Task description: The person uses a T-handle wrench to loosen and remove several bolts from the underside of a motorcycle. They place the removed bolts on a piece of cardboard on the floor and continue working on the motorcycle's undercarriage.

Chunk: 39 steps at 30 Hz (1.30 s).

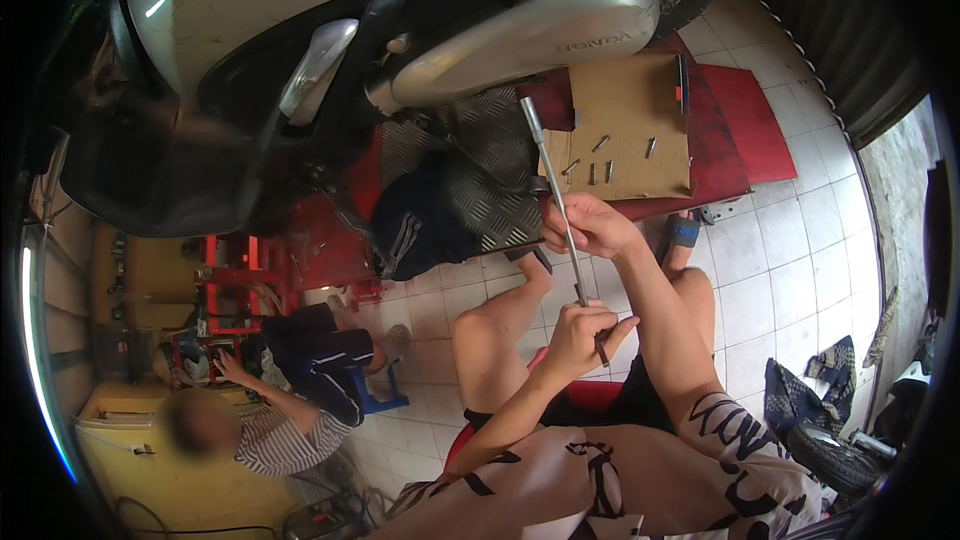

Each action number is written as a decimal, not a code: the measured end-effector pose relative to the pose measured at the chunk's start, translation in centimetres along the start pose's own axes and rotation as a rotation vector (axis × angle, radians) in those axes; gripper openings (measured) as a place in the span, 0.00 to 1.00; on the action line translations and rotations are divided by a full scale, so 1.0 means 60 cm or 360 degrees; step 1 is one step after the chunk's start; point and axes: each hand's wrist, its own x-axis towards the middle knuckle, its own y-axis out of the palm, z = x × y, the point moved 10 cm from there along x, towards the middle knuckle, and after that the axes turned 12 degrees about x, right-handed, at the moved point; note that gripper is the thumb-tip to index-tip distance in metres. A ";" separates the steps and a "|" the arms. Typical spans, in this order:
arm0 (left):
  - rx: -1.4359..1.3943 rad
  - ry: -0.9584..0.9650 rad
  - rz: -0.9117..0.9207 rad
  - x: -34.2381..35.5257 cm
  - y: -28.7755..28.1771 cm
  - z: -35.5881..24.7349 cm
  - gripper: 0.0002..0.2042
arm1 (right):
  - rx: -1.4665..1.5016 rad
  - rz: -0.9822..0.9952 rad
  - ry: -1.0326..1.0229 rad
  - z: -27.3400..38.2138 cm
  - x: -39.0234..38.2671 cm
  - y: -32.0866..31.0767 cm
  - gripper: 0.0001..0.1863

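Observation:
Tilted up in front of me is a long steel socket wrench (557,178), its socket end pointing away toward the motor scooter. My left hand (583,338) is closed round its lower end, where a short dark bar sticks out below the fingers; the rest of the handle is hidden. Higher up, my right hand (590,227) pinches the shaft between thumb and fingers. Just beyond that hand, several bolts (609,172) lie on a flat piece of cardboard (640,90). The scooter's silver engine cover (530,35) is above the cardboard, apart from the wrench.
The scooter stands on a red lift platform (735,130) with a tread-plate surface. A dark cloth (415,215) lies on it. At the left, another person (300,440) sits by a blue stool (382,395) and red stand (235,280). A wheel (835,455) is at the right.

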 end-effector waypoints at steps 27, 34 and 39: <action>0.0601 0.0314 -0.0751 0.040 -0.391 -0.159 0.06 | -0.0345 -0.0741 -0.0069 0.062 0.253 0.134 0.15; -0.0201 0.0199 -0.1417 0.029 -0.447 -0.101 0.14 | -0.0574 -0.0920 -0.0082 0.052 0.246 0.139 0.16; -0.1025 0.0086 -0.1749 0.028 -0.448 -0.042 0.19 | -0.0781 -0.1108 -0.0009 0.024 0.248 0.186 0.18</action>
